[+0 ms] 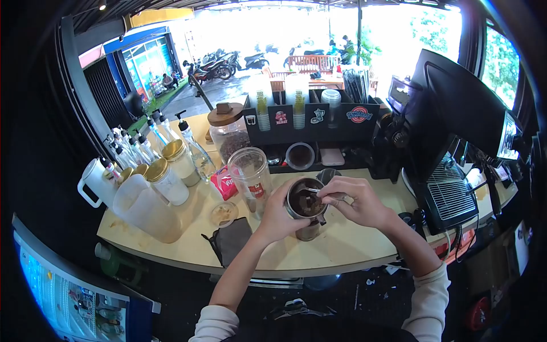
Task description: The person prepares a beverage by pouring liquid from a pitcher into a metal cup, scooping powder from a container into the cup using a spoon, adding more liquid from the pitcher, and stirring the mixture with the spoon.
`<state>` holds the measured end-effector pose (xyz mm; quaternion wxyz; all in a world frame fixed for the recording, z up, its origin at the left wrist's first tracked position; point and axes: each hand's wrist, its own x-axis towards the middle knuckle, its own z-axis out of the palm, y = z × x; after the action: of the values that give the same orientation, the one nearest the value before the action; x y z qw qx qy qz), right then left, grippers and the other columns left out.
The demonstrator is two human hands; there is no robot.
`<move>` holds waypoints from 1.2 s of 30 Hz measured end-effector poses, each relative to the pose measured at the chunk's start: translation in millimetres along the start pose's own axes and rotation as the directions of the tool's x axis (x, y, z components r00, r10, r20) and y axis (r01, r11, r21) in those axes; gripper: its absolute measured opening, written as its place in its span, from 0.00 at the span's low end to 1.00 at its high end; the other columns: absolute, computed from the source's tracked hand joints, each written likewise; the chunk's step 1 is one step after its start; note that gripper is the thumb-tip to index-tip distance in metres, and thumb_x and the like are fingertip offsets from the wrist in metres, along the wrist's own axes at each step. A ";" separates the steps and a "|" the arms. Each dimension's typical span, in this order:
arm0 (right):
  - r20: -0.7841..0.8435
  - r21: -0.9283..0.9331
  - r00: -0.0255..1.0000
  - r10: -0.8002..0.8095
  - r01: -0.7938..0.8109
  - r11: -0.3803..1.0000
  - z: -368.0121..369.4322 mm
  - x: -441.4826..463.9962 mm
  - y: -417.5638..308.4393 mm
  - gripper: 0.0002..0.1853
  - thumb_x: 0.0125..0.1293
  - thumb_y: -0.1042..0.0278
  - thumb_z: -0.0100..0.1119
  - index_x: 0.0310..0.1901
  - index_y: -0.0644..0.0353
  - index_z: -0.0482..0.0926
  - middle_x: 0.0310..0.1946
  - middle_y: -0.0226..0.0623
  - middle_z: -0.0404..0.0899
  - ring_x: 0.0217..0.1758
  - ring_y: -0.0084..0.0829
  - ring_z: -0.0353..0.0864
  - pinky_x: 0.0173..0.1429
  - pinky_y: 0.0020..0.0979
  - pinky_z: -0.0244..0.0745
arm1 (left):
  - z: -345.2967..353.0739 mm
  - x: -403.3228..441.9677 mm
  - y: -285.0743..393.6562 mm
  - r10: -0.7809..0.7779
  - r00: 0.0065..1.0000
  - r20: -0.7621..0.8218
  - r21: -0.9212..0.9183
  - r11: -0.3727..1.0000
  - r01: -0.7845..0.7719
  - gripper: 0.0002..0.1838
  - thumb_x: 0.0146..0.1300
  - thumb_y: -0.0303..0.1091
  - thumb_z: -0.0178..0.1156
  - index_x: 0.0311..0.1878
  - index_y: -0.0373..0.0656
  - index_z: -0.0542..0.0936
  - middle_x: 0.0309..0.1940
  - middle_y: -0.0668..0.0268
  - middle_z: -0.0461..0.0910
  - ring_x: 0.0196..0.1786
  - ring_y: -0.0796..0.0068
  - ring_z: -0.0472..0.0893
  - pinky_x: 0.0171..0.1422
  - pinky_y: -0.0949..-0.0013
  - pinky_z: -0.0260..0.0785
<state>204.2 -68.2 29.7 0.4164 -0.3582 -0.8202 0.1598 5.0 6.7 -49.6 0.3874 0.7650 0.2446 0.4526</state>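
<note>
My left hand (276, 218) is wrapped round the side of a metal pitcher (309, 231) above the near middle of the counter. Dark brown contents (302, 204) show inside it. My right hand (358, 200) pinches the handle of a metal spoon (312, 189), whose far end dips into the pitcher. Just left of the pitcher stands a tall clear plastic container (249, 171) with a red label. A dark folded cloth (232, 239) lies by my left wrist, beside a small round clear lid (224, 213).
Gold-lidded jars (171, 188), pump bottles (195, 149) and a translucent jug (145, 211) crowd the left side. A black cup organizer (307, 122) lines the back, beside a wooden-lidded jar (229, 134). An espresso machine (450, 194) and a black monitor (456, 97) stand right.
</note>
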 end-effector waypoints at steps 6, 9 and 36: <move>-0.002 0.029 1.000 0.013 -0.013 1.000 -2.5 0.0 -1.6 0.05 0.64 0.75 0.60 0.41 0.64 0.80 0.34 0.39 0.80 0.36 0.31 0.81 0.41 0.30 0.76 | -1.7 4.8 -2.1 0.053 0.998 0.039 0.014 0.998 -0.054 0.42 0.34 0.33 0.74 0.60 0.44 0.73 0.53 0.61 0.78 0.59 0.61 0.75 0.67 0.60 0.64; -0.012 0.062 1.000 0.027 -0.026 0.998 -1.1 -2.9 1.4 0.05 0.65 0.75 0.60 0.41 0.64 0.80 0.34 0.39 0.80 0.37 0.31 0.82 0.42 0.30 0.76 | -3.4 7.6 -1.0 0.045 0.998 0.043 0.041 0.998 -0.047 0.42 0.34 0.33 0.74 0.60 0.45 0.73 0.54 0.61 0.78 0.59 0.61 0.75 0.68 0.60 0.63; 0.046 0.056 0.995 0.090 -0.093 0.994 -2.5 -8.9 -14.9 0.07 0.70 0.73 0.51 0.43 0.65 0.77 0.33 0.42 0.79 0.36 0.35 0.81 0.44 0.34 0.74 | -14.7 5.7 23.7 0.218 0.975 0.031 0.222 0.950 -0.220 0.43 0.36 0.29 0.76 0.62 0.44 0.72 0.57 0.61 0.76 0.60 0.65 0.76 0.67 0.62 0.67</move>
<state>203.0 -85.0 34.5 0.4008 -0.3797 -0.8068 0.2104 -4.7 2.5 -23.1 0.2470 0.8276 0.2064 0.4599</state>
